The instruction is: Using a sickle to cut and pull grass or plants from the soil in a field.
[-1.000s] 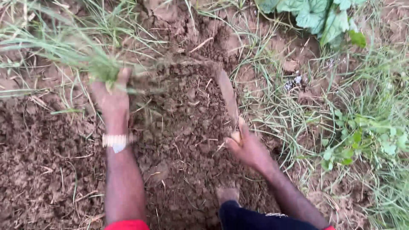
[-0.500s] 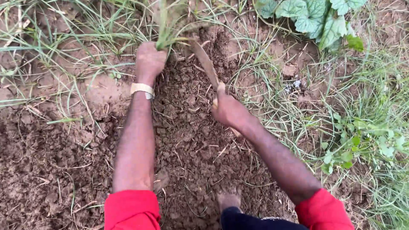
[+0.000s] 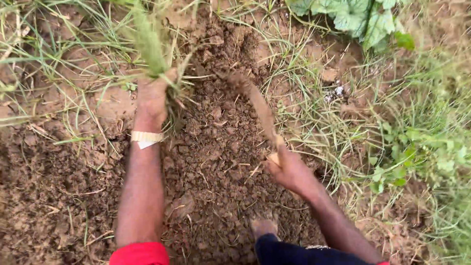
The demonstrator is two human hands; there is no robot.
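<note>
Hands: two; left hand (image 3: 153, 98) clenched on one grass tuft (image 3: 147, 46), right hand (image 3: 289, 172) gripping one soil-caked digging blade (image 3: 255, 105).
Wristband: one, pale (image 3: 146, 137), on the left wrist.
Ground: loose brown clods (image 3: 216, 147), bare earth, outdoors.
Tuft: left of the blade, apart.
Edges: grass (image 3: 314, 113) right of the blade; broad-leaved plant (image 3: 358, 19) beyond it.
Foot: one (image 3: 264, 226), below the blade.

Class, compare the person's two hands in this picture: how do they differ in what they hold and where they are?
The left hand grips a grass tuft; the right hand grips a soil-caked digging tool. The left hand reaches further up; the right hand stays nearer the body. Only the left wrist wears a band. Both hands are bare and closed over loose soil.
</note>
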